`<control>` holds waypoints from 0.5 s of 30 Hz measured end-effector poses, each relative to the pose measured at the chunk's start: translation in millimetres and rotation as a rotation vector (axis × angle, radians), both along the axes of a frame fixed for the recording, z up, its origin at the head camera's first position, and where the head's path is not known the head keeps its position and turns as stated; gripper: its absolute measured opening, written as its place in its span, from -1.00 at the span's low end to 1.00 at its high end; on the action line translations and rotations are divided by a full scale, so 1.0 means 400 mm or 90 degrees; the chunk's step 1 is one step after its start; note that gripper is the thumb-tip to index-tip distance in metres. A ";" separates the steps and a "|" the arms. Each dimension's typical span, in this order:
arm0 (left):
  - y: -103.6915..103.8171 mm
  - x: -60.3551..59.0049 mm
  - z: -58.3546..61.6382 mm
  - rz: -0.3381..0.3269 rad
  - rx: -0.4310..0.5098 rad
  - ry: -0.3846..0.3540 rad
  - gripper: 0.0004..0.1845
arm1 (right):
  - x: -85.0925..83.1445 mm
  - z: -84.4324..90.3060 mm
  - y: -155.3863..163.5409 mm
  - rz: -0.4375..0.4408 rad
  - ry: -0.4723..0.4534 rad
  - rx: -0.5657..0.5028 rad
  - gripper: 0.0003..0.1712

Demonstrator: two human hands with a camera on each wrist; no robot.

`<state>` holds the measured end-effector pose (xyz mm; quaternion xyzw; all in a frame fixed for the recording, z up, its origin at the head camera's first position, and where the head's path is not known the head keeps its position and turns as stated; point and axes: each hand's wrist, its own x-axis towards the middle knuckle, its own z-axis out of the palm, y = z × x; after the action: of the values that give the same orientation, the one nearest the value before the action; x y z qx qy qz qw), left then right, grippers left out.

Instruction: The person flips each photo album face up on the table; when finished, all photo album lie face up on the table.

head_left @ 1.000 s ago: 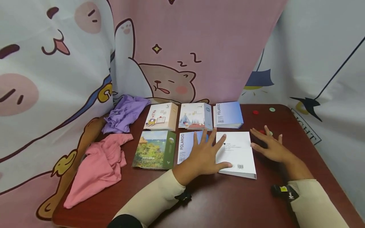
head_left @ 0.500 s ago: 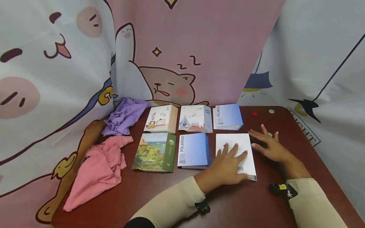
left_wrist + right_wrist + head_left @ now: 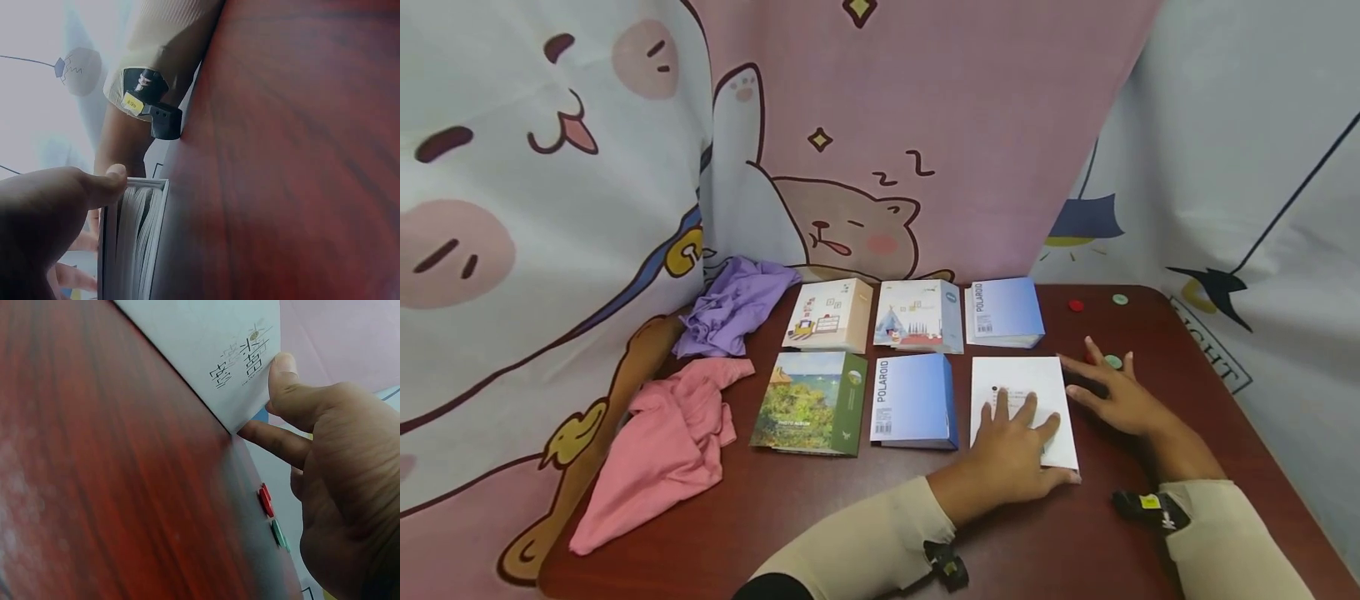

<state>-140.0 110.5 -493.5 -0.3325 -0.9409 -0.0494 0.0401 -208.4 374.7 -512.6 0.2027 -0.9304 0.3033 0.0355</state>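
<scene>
The left hand (image 3: 1015,446) lies flat on the white booklet (image 3: 1019,396); the right hand (image 3: 1116,396), fingers spread, steadies its edge—best press evenly.

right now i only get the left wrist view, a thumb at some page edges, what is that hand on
observer: the left hand lies flat on a white album, the near right one of six on the table
operator: where is the other hand
observer: the right hand rests on the table at that album's right edge, thumb against the cover
operator: anything close by it
observer: a green disc lies by its fingertips
</scene>
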 end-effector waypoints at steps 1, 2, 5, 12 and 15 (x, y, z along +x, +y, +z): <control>0.000 0.001 -0.002 -0.001 0.000 0.007 -0.10 | 0.000 -0.002 0.000 0.002 0.000 0.000 -0.33; 0.001 0.001 -0.004 0.000 0.002 0.010 -0.11 | 0.000 -0.003 -0.001 0.001 -0.003 0.000 -0.33; 0.001 -0.001 -0.005 0.000 0.011 0.025 -0.12 | -0.001 -0.002 -0.004 -0.004 -0.014 0.006 -0.32; -0.004 -0.001 -0.012 -0.014 0.035 0.046 -0.15 | 0.004 0.014 -0.011 -0.022 -0.058 0.029 -0.27; -0.009 -0.003 -0.010 -0.025 0.056 0.058 -0.17 | 0.007 0.023 -0.014 -0.033 -0.066 0.027 -0.24</control>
<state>-141.0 106.8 -497.4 -0.3506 -0.9284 -0.0760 0.0968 -205.7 369.2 -503.2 0.1635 -0.9422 0.2924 -0.0094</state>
